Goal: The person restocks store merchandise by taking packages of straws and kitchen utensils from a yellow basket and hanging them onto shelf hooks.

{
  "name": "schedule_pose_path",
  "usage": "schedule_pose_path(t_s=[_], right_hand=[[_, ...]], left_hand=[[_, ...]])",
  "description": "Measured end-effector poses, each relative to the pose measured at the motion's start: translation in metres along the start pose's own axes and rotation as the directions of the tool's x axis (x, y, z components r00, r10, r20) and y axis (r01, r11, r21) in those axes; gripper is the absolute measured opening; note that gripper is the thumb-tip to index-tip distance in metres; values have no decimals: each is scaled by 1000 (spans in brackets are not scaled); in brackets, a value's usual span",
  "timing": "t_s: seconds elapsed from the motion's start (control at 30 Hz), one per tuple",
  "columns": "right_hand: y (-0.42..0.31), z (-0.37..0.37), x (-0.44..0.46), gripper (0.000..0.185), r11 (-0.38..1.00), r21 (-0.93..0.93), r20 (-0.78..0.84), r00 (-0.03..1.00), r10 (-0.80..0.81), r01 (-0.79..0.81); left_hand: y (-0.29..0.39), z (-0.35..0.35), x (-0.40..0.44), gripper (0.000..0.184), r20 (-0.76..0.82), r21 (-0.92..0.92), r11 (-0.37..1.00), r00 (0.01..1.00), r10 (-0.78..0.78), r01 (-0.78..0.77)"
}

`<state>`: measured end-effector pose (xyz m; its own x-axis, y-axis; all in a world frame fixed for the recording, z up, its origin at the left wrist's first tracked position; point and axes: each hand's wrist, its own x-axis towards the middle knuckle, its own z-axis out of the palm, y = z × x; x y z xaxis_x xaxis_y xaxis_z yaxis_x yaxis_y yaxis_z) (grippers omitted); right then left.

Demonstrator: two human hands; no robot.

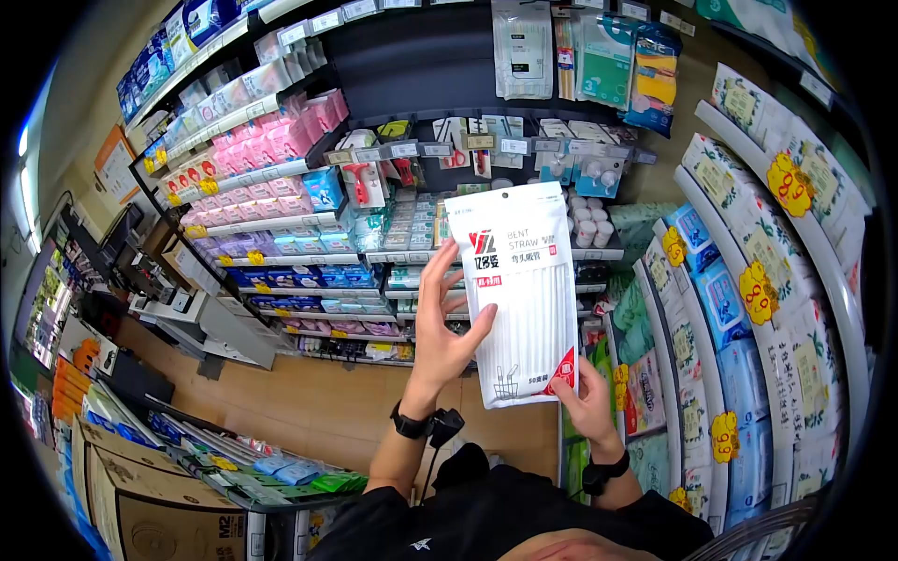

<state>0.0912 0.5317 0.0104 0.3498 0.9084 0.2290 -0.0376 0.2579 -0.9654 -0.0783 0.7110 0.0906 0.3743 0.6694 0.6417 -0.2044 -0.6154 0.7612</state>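
Note:
A white packet of bent straws is held upright in front of my body, its printed front facing me. My left hand is at the packet's left side, with the thumb on the front and the fingers spread along the edge and partly behind it. At the lower right corner, over the red patch, my right hand pinches the packet between thumb and fingers. Both wrists wear black bands.
Shelves of pink tissue packs stand at the left, and hanging packets are at the top. Tissue packs and blue wipes fill the right shelves. Cardboard boxes stand at the lower left beside the floor.

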Motion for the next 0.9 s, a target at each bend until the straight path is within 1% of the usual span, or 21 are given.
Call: schedule_pose_path(t_s=[0.03,0.1,0.17,0.23,0.27,0.4,0.43,0.5,0.53,0.7,0.77,0.83,0.9], right_hand=[[-3,2,11,20,1000,-3,6,1000,1,-1],[-9,8,33,22,1000,11,-35,999,-24,24],[-5,5,56,23,999,6,-5,999,-43,43],[-6,6,79,26,997,21,10,997,-74,73],[-4,5,92,26,995,-26,22,995,-99,100],[-11,18,148,22,986,-8,-25,986,-168,168],[-10,18,162,22,981,-21,-19,981,-195,195],[-13,23,195,23,970,-19,-14,970,-243,243],[-14,25,210,24,970,-12,-8,970,-243,243],[-13,32,290,22,946,-40,14,947,-321,321],[-12,33,319,30,940,-73,39,943,-331,333],[-14,38,345,31,933,-86,34,937,-346,348],[-19,47,367,21,925,-51,-3,926,-376,376]], left_hand=[[-3,-3,11,80,-6,0,1000,1000,-1,1],[-6,-9,34,78,32,78,996,999,27,-30],[-8,-13,57,77,24,86,995,999,41,-43],[-15,-19,81,76,52,165,981,994,95,-103],[-19,-22,93,77,51,191,976,994,95,-103],[-37,-29,143,76,55,225,960,986,160,-168],[-41,-30,155,76,60,221,960,985,163,-173],[-52,-36,184,74,62,212,947,971,231,-239],[-59,-40,198,73,64,242,931,962,266,-274],[-89,-56,267,73,65,257,906,942,331,-336],[-98,-62,291,71,42,231,910,938,343,-343],[-107,-66,314,71,44,218,911,936,348,-349],[-115,-69,335,70,53,249,895,928,369,-370]])
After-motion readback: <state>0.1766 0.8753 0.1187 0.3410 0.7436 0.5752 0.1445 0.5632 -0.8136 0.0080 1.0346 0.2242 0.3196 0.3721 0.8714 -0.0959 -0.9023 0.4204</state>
